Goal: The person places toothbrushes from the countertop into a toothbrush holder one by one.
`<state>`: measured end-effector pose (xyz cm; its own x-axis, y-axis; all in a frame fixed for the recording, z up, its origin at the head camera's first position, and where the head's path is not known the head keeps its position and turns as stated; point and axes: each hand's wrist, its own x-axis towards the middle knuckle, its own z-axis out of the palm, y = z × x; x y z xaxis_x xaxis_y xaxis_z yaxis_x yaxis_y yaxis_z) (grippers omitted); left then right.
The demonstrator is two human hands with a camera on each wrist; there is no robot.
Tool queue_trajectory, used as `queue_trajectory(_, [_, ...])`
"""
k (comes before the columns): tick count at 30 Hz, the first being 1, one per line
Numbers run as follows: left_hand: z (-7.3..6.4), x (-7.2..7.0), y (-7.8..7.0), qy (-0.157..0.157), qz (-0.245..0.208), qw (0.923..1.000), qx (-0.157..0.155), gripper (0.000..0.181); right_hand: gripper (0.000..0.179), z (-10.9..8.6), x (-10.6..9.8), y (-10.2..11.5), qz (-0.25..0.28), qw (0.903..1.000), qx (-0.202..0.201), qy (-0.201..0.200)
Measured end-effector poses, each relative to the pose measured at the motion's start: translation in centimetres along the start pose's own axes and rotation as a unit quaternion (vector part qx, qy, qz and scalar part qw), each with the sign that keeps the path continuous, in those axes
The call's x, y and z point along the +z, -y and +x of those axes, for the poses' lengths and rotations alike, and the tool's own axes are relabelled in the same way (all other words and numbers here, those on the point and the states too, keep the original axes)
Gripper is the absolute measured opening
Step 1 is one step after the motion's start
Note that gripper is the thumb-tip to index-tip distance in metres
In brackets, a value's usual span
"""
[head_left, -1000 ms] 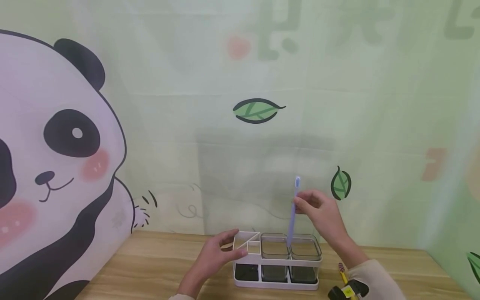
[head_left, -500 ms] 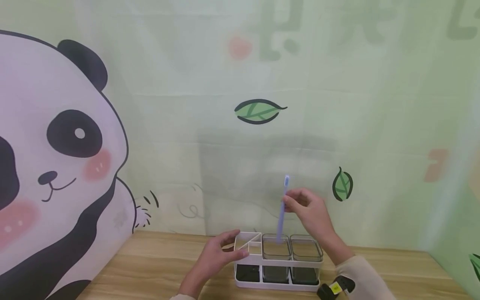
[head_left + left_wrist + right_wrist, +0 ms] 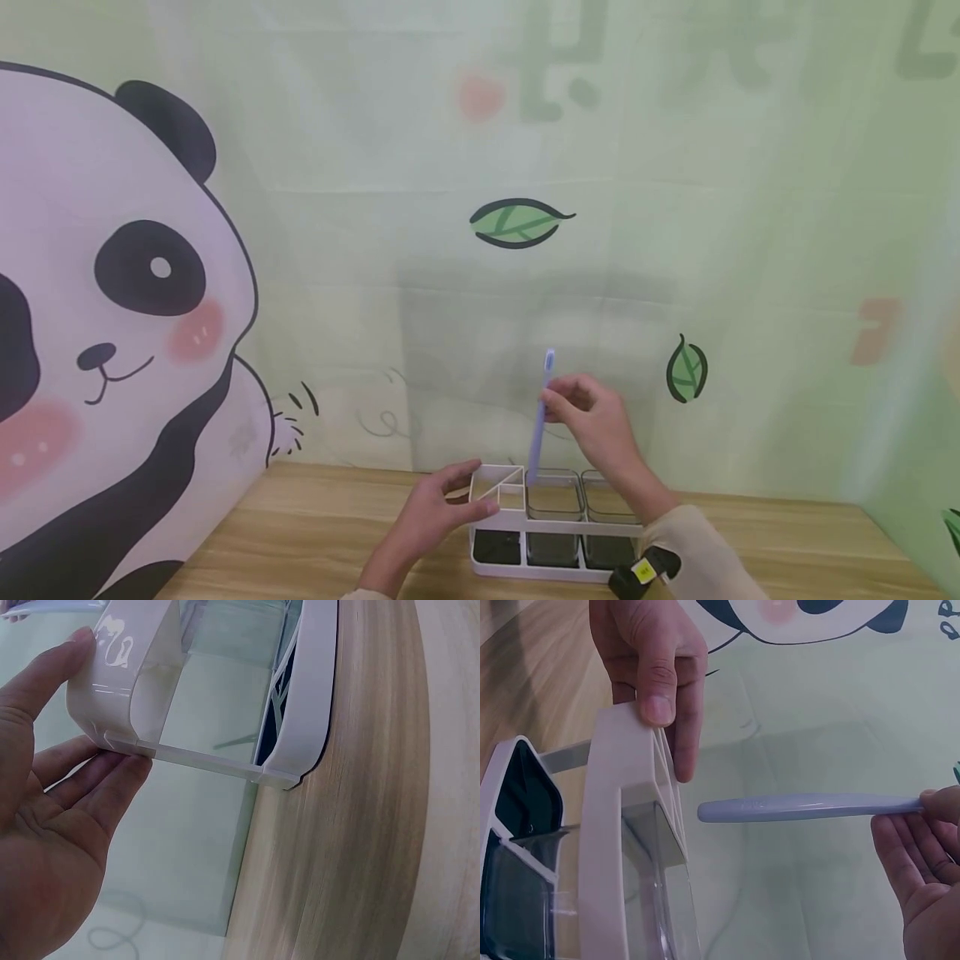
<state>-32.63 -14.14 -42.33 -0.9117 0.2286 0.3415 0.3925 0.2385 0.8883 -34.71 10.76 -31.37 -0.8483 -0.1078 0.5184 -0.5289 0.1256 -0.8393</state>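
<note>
My right hand [image 3: 592,417] pinches a lilac toothbrush [image 3: 537,442] between thumb and fingers, its bristle head up. In the right wrist view the toothbrush handle [image 3: 802,807] ends a little above the holder's rim, apart from it. In the head view that lower end is near the border of the divided section and the left cup. My left hand [image 3: 431,512] grips the left end of the white toothbrush holder [image 3: 555,527], thumb in front and fingers behind, as the left wrist view also shows. Two clear cups, the left cup [image 3: 553,507] and right cup [image 3: 606,505], sit in the holder.
The holder stands on a wooden table [image 3: 787,550]. Behind is a pale green backdrop [image 3: 750,208] printed with a panda and leaves. A black wrist device [image 3: 643,572] on my right sleeve hangs in front of the holder's right end.
My right hand has carried the toothbrush left, from between the two cups across the left cup to the divided section's edge. My left hand stays on the holder.
</note>
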Motion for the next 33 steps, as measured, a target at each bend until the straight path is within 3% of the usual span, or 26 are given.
queue_trajectory(10, [0.0, -0.1, 0.1, 0.004, -0.007, 1.0000, -0.004, 0.071, 0.014, 0.1, 1.8, -0.8, 0.030, 0.9995, 0.004, 0.008])
queue_trajectory(33, [0.3, -0.2, 0.1, 0.008, 0.016, 0.9998, -0.014, 0.072, 0.010, -1.0, 4.1, -2.9, 0.003, 0.9990, 0.002, 0.044])
